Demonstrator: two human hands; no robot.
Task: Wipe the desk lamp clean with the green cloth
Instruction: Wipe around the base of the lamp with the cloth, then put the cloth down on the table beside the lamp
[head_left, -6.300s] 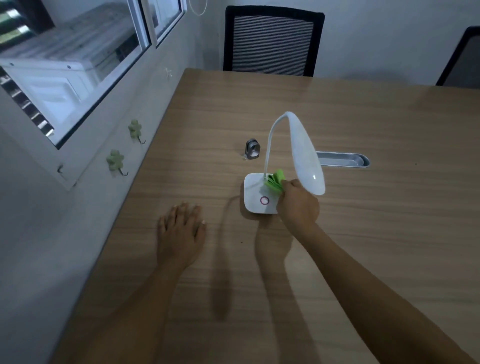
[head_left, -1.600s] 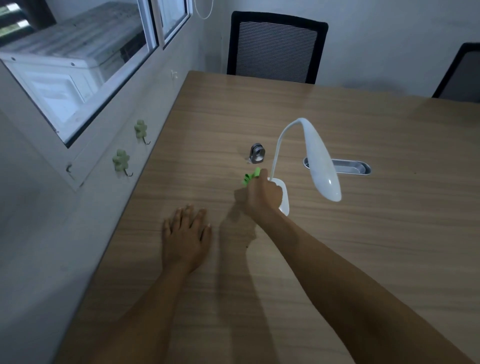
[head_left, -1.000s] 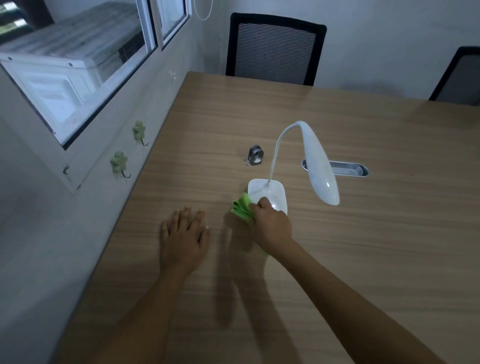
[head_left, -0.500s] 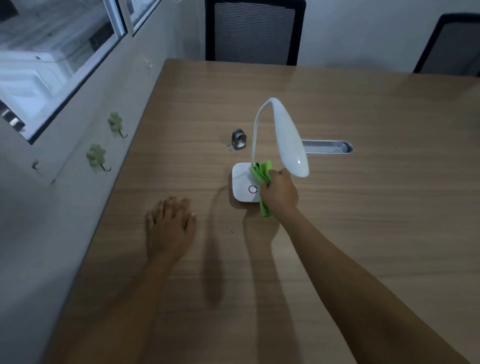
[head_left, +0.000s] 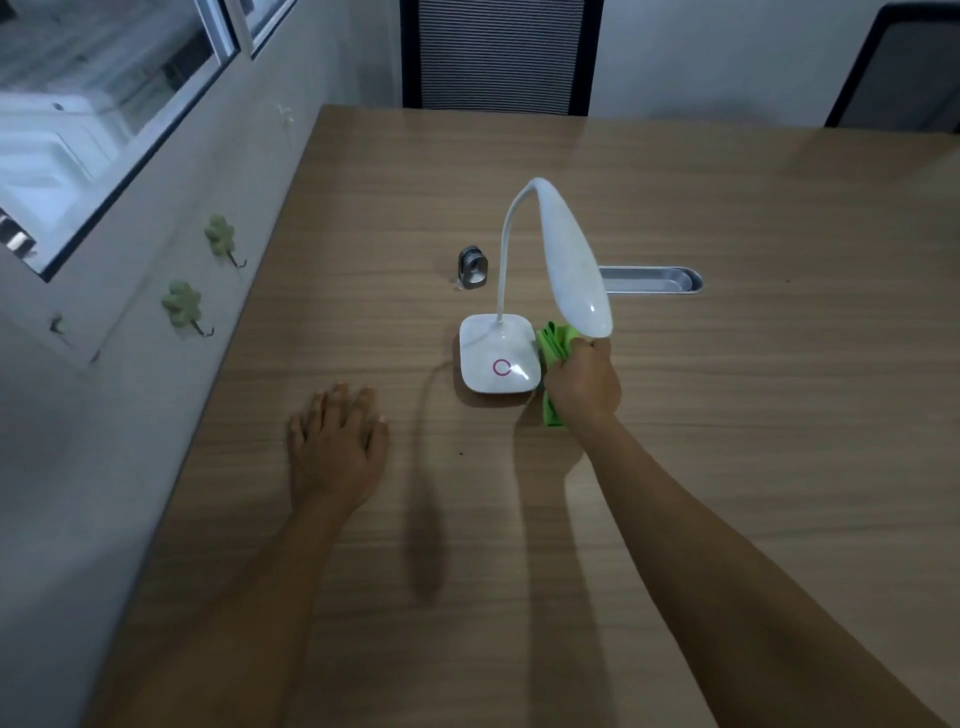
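A white desk lamp (head_left: 497, 358) stands mid-table, with a square base bearing a pink ring, a thin curved neck and a long head drooping to the right. My right hand (head_left: 583, 380) is closed around the bunched green cloth (head_left: 555, 340), pressed against the right edge of the lamp base, just under the tip of the lamp head. A tail of the cloth sticks out below the hand onto the table. My left hand (head_left: 336, 446) lies flat on the wooden table (head_left: 727, 415), palm down with fingers apart, well left of the lamp and holding nothing.
A small grey metal object (head_left: 472, 266) stands behind the lamp base. A long metal cable slot (head_left: 654, 279) is set into the table to the right. The wall with green clover hooks (head_left: 183, 306) runs along the left edge. Two black chairs (head_left: 498, 54) stand at the far side.
My right hand with the cloth has slid from the top of the lamp base to its right side. The left hand has stayed flat on the table.
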